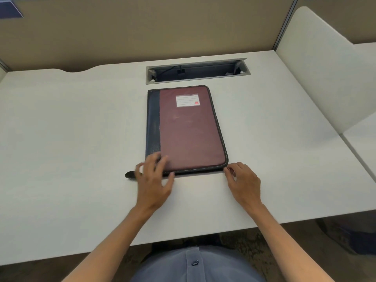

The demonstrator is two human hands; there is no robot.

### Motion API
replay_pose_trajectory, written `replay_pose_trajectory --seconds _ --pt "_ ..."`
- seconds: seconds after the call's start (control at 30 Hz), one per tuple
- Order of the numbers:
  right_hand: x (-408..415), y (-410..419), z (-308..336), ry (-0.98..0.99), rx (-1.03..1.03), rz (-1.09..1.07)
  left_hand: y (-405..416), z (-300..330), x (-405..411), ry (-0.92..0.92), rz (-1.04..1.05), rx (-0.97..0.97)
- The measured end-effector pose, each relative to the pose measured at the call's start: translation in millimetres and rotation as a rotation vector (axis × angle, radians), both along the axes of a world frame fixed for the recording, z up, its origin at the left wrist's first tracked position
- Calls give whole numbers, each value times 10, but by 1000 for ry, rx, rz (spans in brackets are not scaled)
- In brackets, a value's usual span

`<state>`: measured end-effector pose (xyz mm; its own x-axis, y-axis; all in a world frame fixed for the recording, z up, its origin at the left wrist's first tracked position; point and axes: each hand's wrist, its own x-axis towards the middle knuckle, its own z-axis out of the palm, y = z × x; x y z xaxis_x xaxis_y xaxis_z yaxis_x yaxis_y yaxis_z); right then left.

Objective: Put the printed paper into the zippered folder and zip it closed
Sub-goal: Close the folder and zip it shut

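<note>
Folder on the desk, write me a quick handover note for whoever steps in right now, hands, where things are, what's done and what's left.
Left hand: open, spread flat over the folder's near left corner, bracing it.
Right hand: fingers pinched at the near right corner, apparently on the zipper pull, though it is too small to be sure.
Folder: lying flat and shut on the desk, label side up, with a black strap sticking out at its near left.
Paper: not in sight, presumably already inside.
Done: folder shut.
Left: how far the zip has run cannot be told; check it, then finish it around.
</note>
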<state>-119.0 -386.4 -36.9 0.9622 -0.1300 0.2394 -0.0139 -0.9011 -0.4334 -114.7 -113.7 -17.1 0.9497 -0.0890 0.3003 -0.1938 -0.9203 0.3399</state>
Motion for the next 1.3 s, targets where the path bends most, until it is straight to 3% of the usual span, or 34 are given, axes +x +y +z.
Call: replay_pose_trajectory --seconds 0.17,0.33,0.7,1.03,1.3 --pt "4 6 1 -22 16 1 -667 -47 317 136 -356 295" --pt "-9 -43 0 -91 -27 32 -801 -141 508 180 -464 405" --pt "431 -180 116 -133 -188 -9 -845 -128 469 92 -456 374" --pt "414 -369 -16 -289 -183 165 -912 -115 509 -37 -417 375" --pt "1068 -279 81 -151 -189 41 -965 -117 449 -72 -409 373"
